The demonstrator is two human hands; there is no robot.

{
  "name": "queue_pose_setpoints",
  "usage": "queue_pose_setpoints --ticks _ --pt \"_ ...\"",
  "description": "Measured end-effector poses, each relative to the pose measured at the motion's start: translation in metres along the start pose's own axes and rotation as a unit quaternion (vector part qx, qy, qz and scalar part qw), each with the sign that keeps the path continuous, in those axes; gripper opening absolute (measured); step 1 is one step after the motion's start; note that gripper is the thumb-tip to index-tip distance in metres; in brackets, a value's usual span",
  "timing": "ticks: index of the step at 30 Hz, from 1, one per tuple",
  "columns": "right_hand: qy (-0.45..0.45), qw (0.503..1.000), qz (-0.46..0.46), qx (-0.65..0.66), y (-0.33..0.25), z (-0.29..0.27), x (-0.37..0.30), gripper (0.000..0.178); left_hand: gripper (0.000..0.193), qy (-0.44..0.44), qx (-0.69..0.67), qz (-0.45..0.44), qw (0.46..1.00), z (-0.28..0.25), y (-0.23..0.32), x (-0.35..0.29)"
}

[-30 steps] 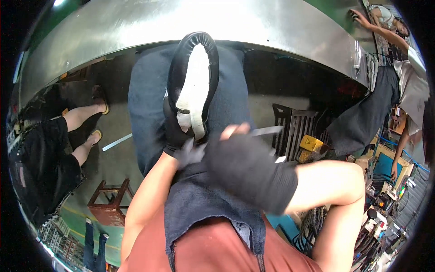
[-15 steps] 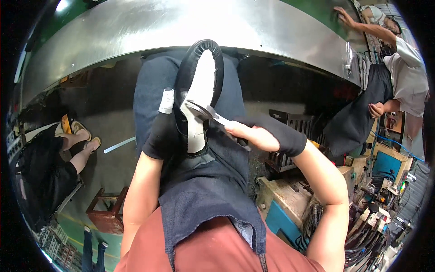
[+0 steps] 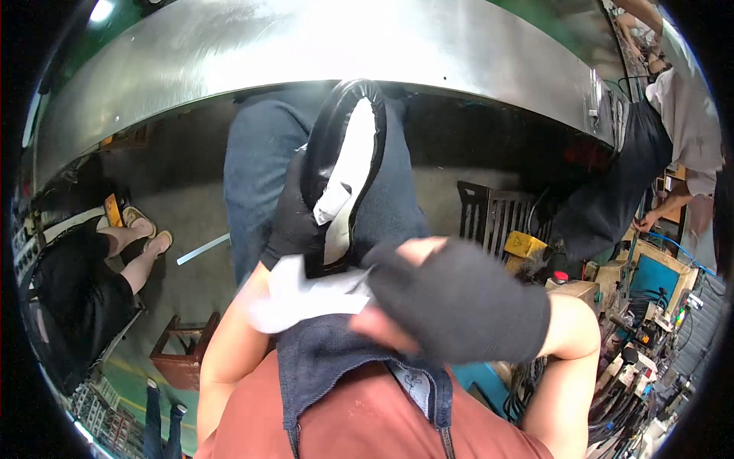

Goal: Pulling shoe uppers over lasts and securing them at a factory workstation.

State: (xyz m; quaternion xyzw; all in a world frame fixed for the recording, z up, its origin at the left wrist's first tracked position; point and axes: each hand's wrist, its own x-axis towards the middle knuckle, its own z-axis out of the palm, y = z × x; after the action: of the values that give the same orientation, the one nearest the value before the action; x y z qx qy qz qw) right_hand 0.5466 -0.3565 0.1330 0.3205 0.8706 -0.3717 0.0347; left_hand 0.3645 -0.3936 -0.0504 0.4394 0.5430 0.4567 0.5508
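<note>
A black shoe upper on a last (image 3: 325, 141) stands toe-up between my thighs, its edge folded over a white insole (image 3: 358, 145). My left hand (image 3: 302, 218), in a black fingerless glove, grips it around the left side. The white-taped thumb lies across the insole's middle. Close to my apron, my right hand (image 3: 466, 298), gloved the same way, is closed around metal pincers (image 3: 306, 300). Motion smears the pincers, whose jaws point left over my left forearm, apart from the shoe. The right fingers are partly blurred.
A metal-topped bench (image 3: 267, 46) runs across the far side. Right of my legs are a dark slatted rack (image 3: 497, 214), a yellow block (image 3: 526, 245) and machinery with hoses. A wooden stool (image 3: 183, 352) stands at left. Other people are on both sides.
My right hand has pulled the pincers off the insole, back toward my body. My left thumb has moved from beside the shoe onto the insole. The person at right has lowered an arm.
</note>
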Motion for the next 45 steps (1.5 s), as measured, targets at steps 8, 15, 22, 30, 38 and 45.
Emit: queue_pose_setpoints --ticks 8,15,22,30,38,45 --pt "0.031 0.997 -0.021 -0.071 0.078 0.068 -0.001 0.041 0.096 -0.106 0.099 0.072 0.987 -0.036 -0.001 -0.011" --pt "0.053 0.963 0.197 0.174 0.093 0.099 -0.027 0.031 0.047 -0.036 -0.263 -0.154 0.952 -0.025 -0.026 -0.003" --pt "0.088 0.955 0.159 0.236 0.060 0.078 -0.047 0.026 0.047 0.012 0.130 0.012 0.991 -0.007 0.003 0.015" --pt "0.087 0.993 0.032 0.073 0.042 0.038 0.013 0.034 0.066 -0.106 0.014 -0.032 0.994 -0.021 0.025 0.010" --pt "0.189 0.751 0.406 0.485 0.054 0.226 -0.060 0.056 0.090 -0.142 -0.050 0.022 0.988 -0.025 0.007 0.010" --pt "0.282 0.721 0.315 0.549 0.072 0.248 -0.050 0.062 0.041 0.007 -0.260 -0.086 0.962 -0.024 0.079 0.058"
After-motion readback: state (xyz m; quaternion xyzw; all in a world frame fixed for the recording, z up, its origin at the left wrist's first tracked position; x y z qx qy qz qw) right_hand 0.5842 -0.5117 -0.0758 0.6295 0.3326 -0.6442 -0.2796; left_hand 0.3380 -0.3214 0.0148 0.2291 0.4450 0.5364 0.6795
